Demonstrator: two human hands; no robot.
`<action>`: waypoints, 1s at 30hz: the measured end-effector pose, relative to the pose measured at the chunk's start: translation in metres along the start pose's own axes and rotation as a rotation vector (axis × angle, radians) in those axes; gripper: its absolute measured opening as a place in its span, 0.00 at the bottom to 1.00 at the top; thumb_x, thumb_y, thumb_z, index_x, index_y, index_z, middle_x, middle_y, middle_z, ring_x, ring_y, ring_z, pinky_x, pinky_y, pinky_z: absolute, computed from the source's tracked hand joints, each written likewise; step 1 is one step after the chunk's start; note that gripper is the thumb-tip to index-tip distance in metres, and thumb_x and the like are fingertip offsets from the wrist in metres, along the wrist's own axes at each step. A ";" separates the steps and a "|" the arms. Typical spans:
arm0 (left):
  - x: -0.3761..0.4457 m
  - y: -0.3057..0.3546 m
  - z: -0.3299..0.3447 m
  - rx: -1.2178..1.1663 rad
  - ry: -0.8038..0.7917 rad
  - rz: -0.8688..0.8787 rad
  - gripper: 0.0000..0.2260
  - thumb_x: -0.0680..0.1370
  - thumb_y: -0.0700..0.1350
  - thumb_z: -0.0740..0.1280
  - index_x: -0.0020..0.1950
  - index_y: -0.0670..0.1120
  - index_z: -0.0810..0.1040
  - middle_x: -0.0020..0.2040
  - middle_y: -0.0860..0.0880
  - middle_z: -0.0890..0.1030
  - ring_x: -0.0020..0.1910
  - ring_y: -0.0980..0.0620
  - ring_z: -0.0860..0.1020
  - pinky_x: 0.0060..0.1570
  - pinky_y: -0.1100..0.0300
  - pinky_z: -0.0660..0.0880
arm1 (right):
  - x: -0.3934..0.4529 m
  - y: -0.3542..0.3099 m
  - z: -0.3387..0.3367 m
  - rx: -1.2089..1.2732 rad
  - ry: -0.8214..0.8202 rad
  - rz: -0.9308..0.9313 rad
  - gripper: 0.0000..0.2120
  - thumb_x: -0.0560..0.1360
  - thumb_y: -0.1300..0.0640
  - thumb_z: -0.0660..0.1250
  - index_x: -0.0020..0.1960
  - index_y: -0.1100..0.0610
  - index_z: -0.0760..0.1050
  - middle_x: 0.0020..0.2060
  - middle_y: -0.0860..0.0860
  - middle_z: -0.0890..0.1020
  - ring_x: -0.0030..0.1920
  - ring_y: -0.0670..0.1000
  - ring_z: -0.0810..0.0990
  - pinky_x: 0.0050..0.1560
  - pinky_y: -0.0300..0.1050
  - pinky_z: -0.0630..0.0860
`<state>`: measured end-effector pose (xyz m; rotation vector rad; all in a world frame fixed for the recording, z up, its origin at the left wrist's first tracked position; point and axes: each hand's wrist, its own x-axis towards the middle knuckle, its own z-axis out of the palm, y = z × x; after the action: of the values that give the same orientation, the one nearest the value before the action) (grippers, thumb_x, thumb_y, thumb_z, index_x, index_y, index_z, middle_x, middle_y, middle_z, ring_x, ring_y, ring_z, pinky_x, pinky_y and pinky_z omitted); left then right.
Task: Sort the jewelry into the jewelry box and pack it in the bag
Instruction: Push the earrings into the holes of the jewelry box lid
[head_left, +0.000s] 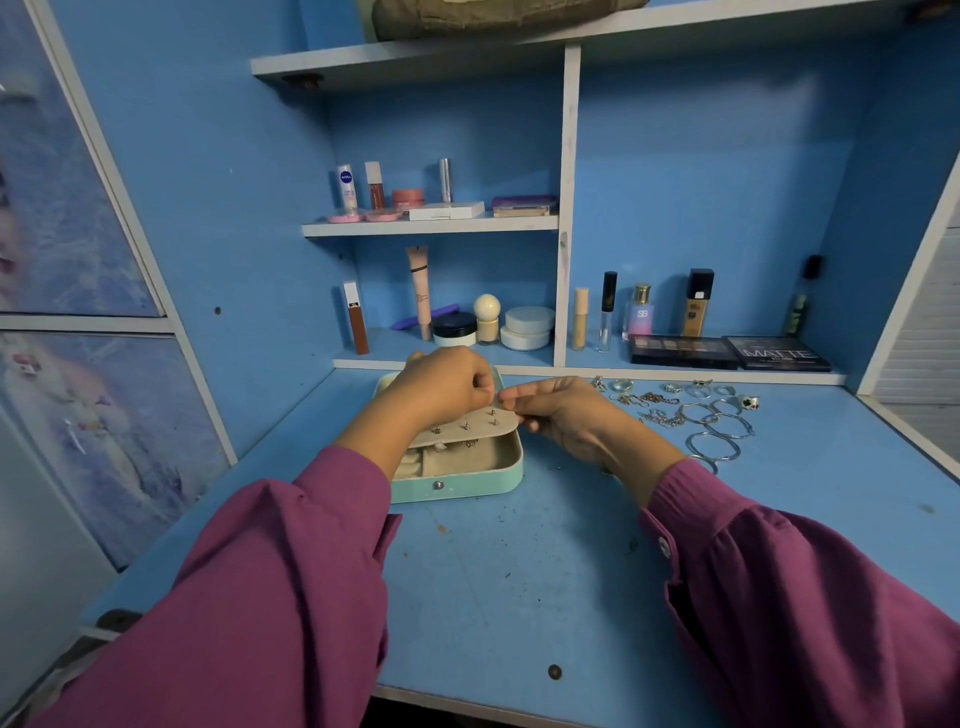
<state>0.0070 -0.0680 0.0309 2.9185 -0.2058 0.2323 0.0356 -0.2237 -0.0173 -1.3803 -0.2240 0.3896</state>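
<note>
**Two hands work an earring panel over an open jewelry box**

A person in magenta sleeves (270, 587) bends over a blue desk (519, 571), both hands meeting above a mint-green jewelry box (467, 480) that sits open near the desk's back edge. A beige padded panel (467, 432) lies tilted across the top of the box, several small earrings (466, 425) pinned into it, with the cream-lined compartments showing beneath and a round snap on the front wall. The left hand (441, 387) hovers over the panel's far side, fingers curled and fingertips pinched together near the right corner (what they pinch, if anything, is too small to make out). The right hand (566, 415) grips the panel's right edge between thumb and fingers.

Just to the right of that hand, loose jewelry is spread on the desk: silver bangles (719, 434), thin chains (660, 418) and a row of rings (691, 388), all apart from the box.

Behind, the shelves of the blue cabinet hold cosmetics: two dark eyeshadow palettes (727, 352) lying flat, a perfume bottle (640, 312), a foundation bottle (696, 309), tubes and jars. An olive fabric bag (493, 15) rests on the top shelf, only its lower part in view.
</note>
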 end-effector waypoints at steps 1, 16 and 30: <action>0.000 0.000 0.000 0.002 -0.001 0.004 0.06 0.78 0.47 0.64 0.48 0.51 0.81 0.47 0.54 0.81 0.50 0.53 0.76 0.60 0.53 0.63 | 0.000 0.000 0.000 -0.003 0.001 0.000 0.03 0.72 0.71 0.68 0.43 0.66 0.80 0.37 0.57 0.83 0.36 0.50 0.77 0.30 0.34 0.72; 0.006 0.004 0.004 0.121 0.004 0.023 0.07 0.78 0.45 0.63 0.45 0.53 0.80 0.46 0.53 0.81 0.50 0.51 0.75 0.55 0.54 0.61 | 0.001 0.002 -0.001 -0.034 -0.012 -0.035 0.05 0.72 0.71 0.67 0.44 0.65 0.81 0.36 0.56 0.83 0.36 0.50 0.76 0.30 0.34 0.72; -0.026 -0.065 -0.008 -0.684 0.297 -0.226 0.12 0.79 0.34 0.59 0.51 0.45 0.80 0.43 0.50 0.82 0.44 0.57 0.76 0.45 0.63 0.70 | 0.001 0.005 -0.004 -0.021 -0.062 -0.050 0.11 0.76 0.72 0.59 0.48 0.64 0.79 0.35 0.56 0.80 0.33 0.49 0.75 0.29 0.35 0.71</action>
<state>-0.0091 -0.0007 0.0214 2.1737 0.0823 0.4494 0.0371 -0.2259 -0.0225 -1.3815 -0.3136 0.3896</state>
